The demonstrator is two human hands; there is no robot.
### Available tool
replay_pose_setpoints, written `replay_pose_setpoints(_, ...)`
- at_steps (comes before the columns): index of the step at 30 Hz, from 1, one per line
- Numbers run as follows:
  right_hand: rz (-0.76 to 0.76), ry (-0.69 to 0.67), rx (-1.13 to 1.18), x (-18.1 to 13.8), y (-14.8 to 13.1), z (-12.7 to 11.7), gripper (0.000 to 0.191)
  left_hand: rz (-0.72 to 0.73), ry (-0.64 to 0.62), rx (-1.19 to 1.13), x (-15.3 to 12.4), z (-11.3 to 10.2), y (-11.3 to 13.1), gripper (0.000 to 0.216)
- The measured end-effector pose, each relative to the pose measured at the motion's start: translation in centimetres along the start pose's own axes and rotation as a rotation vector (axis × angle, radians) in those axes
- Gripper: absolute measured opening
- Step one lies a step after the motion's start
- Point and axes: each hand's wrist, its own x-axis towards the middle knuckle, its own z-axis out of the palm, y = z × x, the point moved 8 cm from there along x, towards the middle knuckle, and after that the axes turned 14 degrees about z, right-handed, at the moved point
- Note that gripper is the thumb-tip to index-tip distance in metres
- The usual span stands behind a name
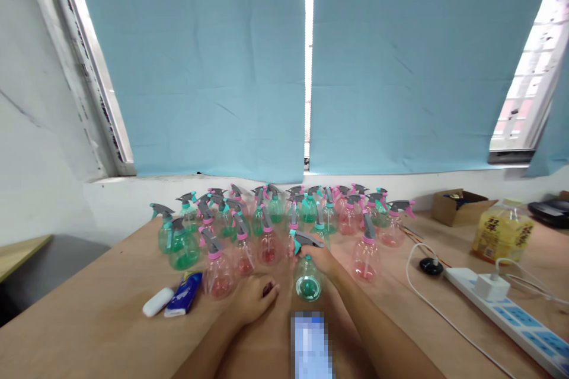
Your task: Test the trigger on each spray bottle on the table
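Note:
My right hand [320, 256] is closed around the trigger head of a green-tinted spray bottle [307, 284] with a grey and teal nozzle. The bottle's clear base, tilted, faces me. On the table, my left hand [254, 297] rests with its fingers curled in; a dark gap shows between thumb and fingers, and I see no object there. Nearest to that hand is a pink spray bottle [219, 275]. Another pink spray bottle [365, 259] stands right of my right hand. Below the held bottle lies a phone [312, 346], its screen blurred out.
Several pink and green spray bottles [269, 243] stand in rows towards the wall. At left lie a blue packet [184, 294] and a white case [158, 302]. A power strip [511, 314], white cable, black mouse-like object [431, 266], yellow jug [502, 231] and cardboard box [462, 210] occupy the right.

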Motion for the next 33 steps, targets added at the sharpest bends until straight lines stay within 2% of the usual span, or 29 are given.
replay_pose_setpoints(5, -0.033, 0.054, -0.038, 0.0, -0.1, 0.0, 0.029, -0.013, -0.003, 0.0, 0.0, -0.2, 0.1, 0.036)
replay_pose_setpoints(8, -0.07, 0.145, -0.073, -0.3, -0.3, -0.2, 0.033, -0.025, -0.003, 0.008, 0.0, -0.3, 0.2, 0.037)
replay_pose_setpoints(11, -0.122, 0.305, -0.108, -1.1, -0.4, -0.8, 0.032, -0.021, 0.0, 0.011, 0.1, -0.4, 0.3, 0.036)
replay_pose_setpoints(15, -0.167, 0.626, -0.231, -3.4, -0.5, -2.5, 0.026, -0.02, -0.002, 0.007, 0.1, -0.5, 0.3, 0.036)
replay_pose_setpoints(18, -0.159, 0.771, -0.33, -5.4, -0.8, -3.8, 0.03, -0.021, -0.008, -0.004, 0.1, -0.5, 0.3, 0.035)
replay_pose_setpoints(24, -0.126, 0.959, -0.452, -8.1, -1.2, -6.7, 0.038, -0.016, 0.002, -0.032, 0.1, -0.3, 0.0, 0.035)
replay_pose_setpoints(29, -0.215, 1.054, -0.687, -8.7, -1.6, -6.7, 0.048, -0.006, 0.011, -0.032, 0.1, -0.5, 0.1, 0.034)
replay_pose_setpoints(33, -0.204, 1.135, -0.889, -8.5, -1.3, -6.7, 0.056, -0.01, 0.001, -0.03, 0.2, -0.6, 0.4, 0.035)
